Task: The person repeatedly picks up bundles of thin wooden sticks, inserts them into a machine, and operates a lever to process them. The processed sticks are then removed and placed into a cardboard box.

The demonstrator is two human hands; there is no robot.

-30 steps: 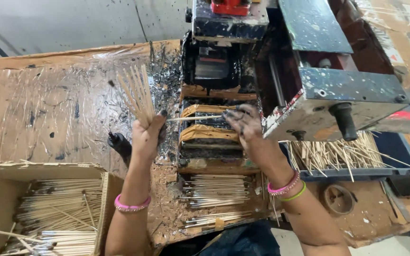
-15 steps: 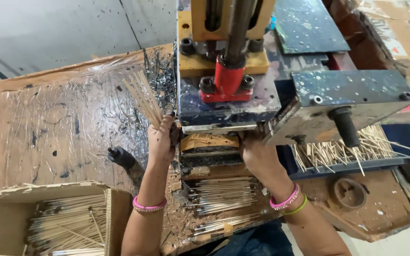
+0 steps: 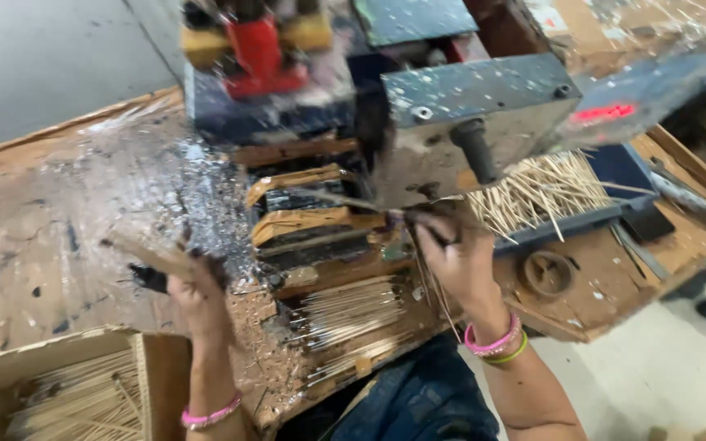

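My left hand (image 3: 195, 296) is closed around a bundle of thin wooden sticks (image 3: 147, 253), which is blurred and lies tilted to the left over the worn board. My right hand (image 3: 451, 255) is near the front of the paint-splattered machine (image 3: 467, 106), pinching one or two thin sticks (image 3: 431, 282) that hang down from its fingers. Between my hands sit the machine's wooden guide pieces (image 3: 308, 220). Below them a tray holds rows of sticks (image 3: 349, 310). Both wrists wear pink bangles.
A cardboard box (image 3: 67, 392) with many sticks stands at the lower left. A dark blue tray (image 3: 549, 196) piled with loose sticks sits right of the machine, with a round ring-like part (image 3: 545, 273) below it. The scratched, stained board (image 3: 51, 220) spreads to the left.
My left hand has dropped down and left with the stick bundle, which now lies tilted instead of fanned upright. My right hand has come out from the machine with thin sticks. The view shifted.
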